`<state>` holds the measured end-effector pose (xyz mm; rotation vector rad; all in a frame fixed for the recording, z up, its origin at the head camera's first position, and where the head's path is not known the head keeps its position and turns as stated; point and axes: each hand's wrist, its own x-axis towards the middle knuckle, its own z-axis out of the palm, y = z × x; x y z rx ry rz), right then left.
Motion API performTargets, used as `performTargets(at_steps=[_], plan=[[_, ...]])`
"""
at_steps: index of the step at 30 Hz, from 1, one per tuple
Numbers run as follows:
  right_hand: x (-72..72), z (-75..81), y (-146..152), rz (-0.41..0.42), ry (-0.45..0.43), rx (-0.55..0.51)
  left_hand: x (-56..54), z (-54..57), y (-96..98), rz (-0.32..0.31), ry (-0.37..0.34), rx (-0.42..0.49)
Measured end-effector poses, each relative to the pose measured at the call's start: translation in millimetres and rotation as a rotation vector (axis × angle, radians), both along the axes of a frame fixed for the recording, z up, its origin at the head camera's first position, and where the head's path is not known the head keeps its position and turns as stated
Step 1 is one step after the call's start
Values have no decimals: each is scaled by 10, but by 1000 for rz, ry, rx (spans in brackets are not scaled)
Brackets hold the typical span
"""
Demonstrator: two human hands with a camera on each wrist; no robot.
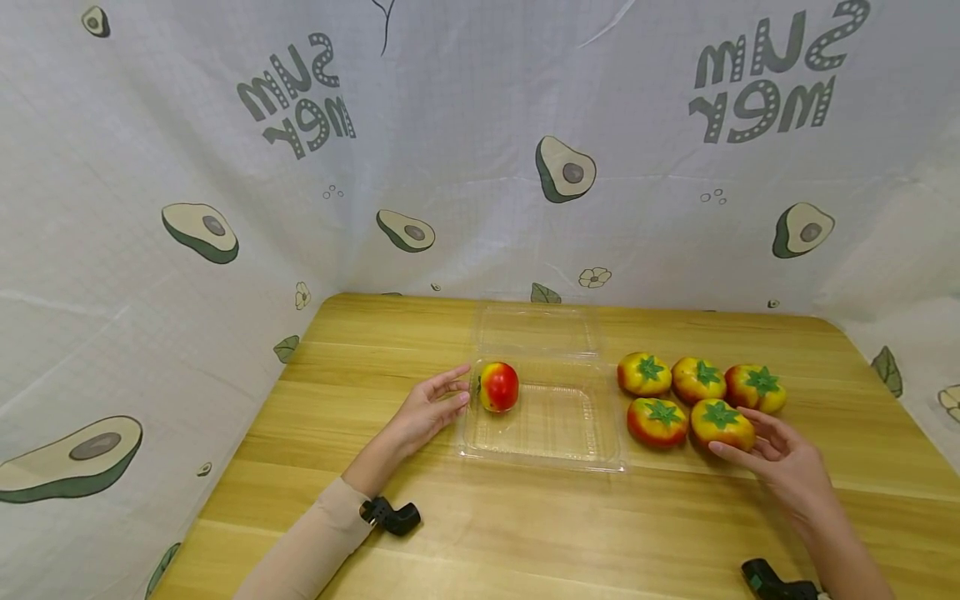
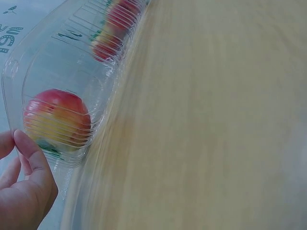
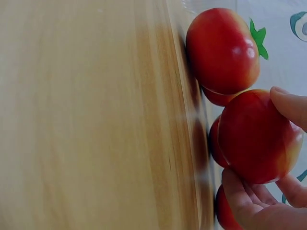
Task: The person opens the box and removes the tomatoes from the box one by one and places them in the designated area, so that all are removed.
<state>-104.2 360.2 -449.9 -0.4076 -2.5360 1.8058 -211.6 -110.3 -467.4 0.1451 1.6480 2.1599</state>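
Observation:
A clear plastic clamshell box (image 1: 551,437) lies open on the table, one red-yellow persimmon (image 1: 498,387) resting on its side in the left end. My left hand (image 1: 431,410) pinches the box's left rim between thumb and finger, as the left wrist view shows (image 2: 29,184). To the right of the box, my right hand (image 1: 787,462) grips the front right persimmon (image 1: 722,425), thumb on one side and fingers on the other. In the right wrist view this persimmon (image 3: 256,139) looks raised slightly off the table, its underside partly visible.
Several more persimmons sit close together in two rows, among them a front left one (image 1: 657,422) and a back right one (image 1: 756,387). The box's lid (image 1: 536,329) is folded back toward a printed cloth (image 1: 480,167) behind the wooden table (image 1: 525,533).

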Motion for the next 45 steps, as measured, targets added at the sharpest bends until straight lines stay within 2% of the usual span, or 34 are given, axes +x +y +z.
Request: performTargets(at_steps=[8, 18, 25, 38, 45], plan=[[-26, 0, -4, 3, -57, 67, 4, 3, -2, -10, 16, 9], [-48, -60, 11, 2, -45, 74, 3, 0, -6, -10, 11, 9], [-52, -47, 12, 6, -62, 98, -8, -12, -7, -16, 5, 10], [-45, -89, 15, 17, 30, -7, -22, -18, -3, -19, 11, 8], [-43, -85, 20, 27, 29, -23, -18, -16, -7, -20, 11, 4]])
